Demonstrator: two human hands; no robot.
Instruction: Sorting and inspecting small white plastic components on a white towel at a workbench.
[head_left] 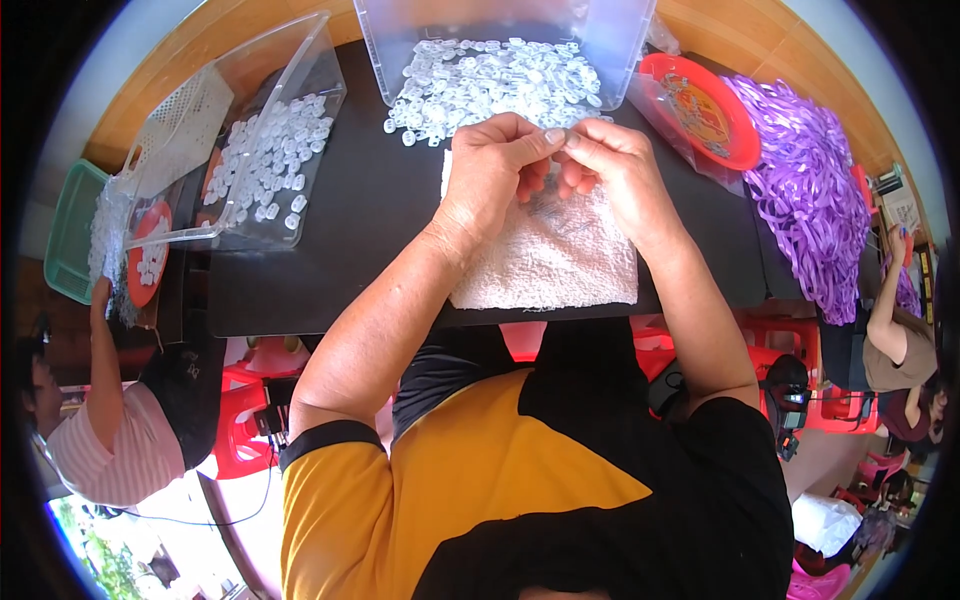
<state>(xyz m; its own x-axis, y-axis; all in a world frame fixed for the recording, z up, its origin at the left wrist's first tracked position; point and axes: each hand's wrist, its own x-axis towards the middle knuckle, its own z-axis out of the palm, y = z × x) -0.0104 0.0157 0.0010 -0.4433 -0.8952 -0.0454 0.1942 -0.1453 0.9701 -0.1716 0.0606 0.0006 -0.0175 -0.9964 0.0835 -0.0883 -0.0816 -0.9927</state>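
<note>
My left hand [497, 165] and my right hand [618, 165] meet fingertip to fingertip above a pale pink towel [545, 265]. Thumbs and forefingers are pinched together on both sides. Whatever sits between them is too small or hidden to name. Just beyond my hands, many small clear-white plastic pieces [495, 85] lie heaped in and before a transparent bin [610, 45]. On the towel beneath my fingers, some thin greyish bits show faintly.
At the left stands another clear bin [318, 65] with similar pieces, near a green basket [68, 235]. A red plate [735, 130] with small metal-looking parts and a pile of purple straps [805, 180] lie at the right. Other people sit on both sides.
</note>
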